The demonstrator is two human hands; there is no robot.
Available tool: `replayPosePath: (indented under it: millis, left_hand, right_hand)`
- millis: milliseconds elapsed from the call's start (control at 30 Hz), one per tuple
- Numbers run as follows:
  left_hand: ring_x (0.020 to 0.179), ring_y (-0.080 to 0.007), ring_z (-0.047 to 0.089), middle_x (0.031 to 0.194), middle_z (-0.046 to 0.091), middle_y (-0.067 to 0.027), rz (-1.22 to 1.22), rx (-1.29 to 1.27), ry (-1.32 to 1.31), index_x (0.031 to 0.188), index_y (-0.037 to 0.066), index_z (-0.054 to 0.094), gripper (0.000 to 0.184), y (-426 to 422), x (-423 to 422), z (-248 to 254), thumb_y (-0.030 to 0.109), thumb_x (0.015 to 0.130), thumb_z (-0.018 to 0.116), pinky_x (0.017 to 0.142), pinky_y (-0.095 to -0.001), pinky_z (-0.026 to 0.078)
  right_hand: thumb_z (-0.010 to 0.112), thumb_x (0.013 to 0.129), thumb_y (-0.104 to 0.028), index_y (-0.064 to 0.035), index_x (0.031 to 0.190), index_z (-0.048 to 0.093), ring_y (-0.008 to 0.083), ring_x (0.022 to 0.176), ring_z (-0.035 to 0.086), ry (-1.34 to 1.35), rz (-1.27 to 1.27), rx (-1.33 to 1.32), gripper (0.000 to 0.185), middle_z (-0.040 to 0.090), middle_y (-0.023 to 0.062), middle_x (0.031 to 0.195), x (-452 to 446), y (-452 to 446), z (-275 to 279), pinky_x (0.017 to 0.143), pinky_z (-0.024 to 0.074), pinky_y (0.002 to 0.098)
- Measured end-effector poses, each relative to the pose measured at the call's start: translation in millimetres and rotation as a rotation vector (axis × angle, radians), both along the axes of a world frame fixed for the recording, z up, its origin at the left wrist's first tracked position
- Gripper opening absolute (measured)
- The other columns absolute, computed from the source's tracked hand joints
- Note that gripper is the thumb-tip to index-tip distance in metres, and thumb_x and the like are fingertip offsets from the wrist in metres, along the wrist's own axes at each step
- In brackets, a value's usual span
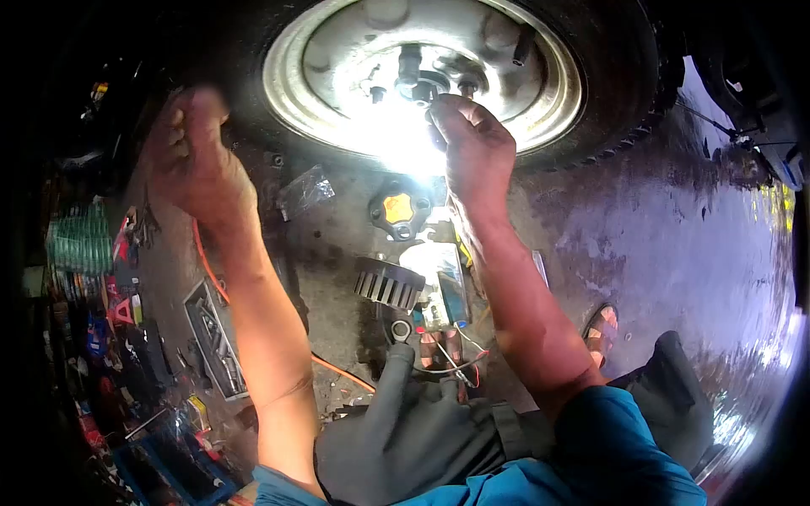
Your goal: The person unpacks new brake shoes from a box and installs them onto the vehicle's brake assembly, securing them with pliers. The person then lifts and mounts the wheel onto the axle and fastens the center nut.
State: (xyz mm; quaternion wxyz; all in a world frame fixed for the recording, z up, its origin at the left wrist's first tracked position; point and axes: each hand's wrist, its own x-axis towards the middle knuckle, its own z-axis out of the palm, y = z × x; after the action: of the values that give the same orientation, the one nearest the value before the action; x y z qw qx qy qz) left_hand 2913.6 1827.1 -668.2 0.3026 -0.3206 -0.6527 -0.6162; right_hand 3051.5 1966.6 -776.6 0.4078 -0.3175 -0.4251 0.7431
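Note:
In front of me stands a wheel with a pale metal rim [561, 88] and a black tyre [620, 67]. At its hub, beside the studs [409, 67], the fingers of my right hand [477, 148] are pinched together; a small dark thing seems to be at the fingertips, but strong glare hides what it is. My left hand [207, 160] is raised by the tyre's left side, its fingers curled in and a fingertip blurred. Whatever it may hold is hidden. Below the wheel lie a black cap with an orange centre [396, 207] and a black slotted round part [388, 283].
A metal tray of tools [213, 341] lies left of my left forearm, near an orange hose [207, 263]. A clear plastic bag [306, 192] is on the floor. Mixed tools and a green ribbed item [80, 240] crowd the far left. My sandalled foot [601, 331] shows right.

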Motion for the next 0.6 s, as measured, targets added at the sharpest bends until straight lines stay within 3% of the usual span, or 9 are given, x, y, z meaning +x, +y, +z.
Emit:
replayPosePath:
  millis: [300,500,600]
  left_hand:
    - [0.07,-0.0141,0.061,0.082,0.066,-0.0076,0.007,0.084,-0.116,0.089,-0.003,0.067,0.02,-5.6,-0.3,-0.6,0.015,0.083,0.07,0.065,-0.0261,0.05]
    - [0.069,-0.014,0.061,0.081,0.066,-0.0074,0.037,0.075,-0.147,0.089,-0.003,0.067,0.019,-12.7,-2.7,-2.0,0.015,0.083,0.07,0.065,-0.0264,0.05]
    - [0.069,-0.0137,0.061,0.08,0.066,-0.0076,0.003,0.102,-0.158,0.088,-0.003,0.067,0.017,-13.0,-5.9,-5.3,0.014,0.083,0.069,0.066,-0.0265,0.051]
  right_hand:
    - [0.074,0.078,-0.02,0.0009,0.087,0.067,0.0052,0.058,0.051,-0.129,-0.252,0.382,0.024,0.061,0.0004,0.067,-19.1,-4.9,-16.8,0.053,0.0395,0.0197]
    - [0.074,0.076,-0.02,0.0004,0.085,0.068,0.0054,0.058,0.052,-0.16,-0.184,0.336,0.023,0.062,0.0013,0.067,-14.1,1.2,-3.3,0.053,0.041,0.0211]
    - [0.074,0.075,-0.019,0.001,0.085,0.068,0.0054,0.058,0.052,-0.054,-0.182,0.296,0.024,0.062,0.0013,0.066,-22.4,0.0,-7.6,0.054,0.0412,0.0213]
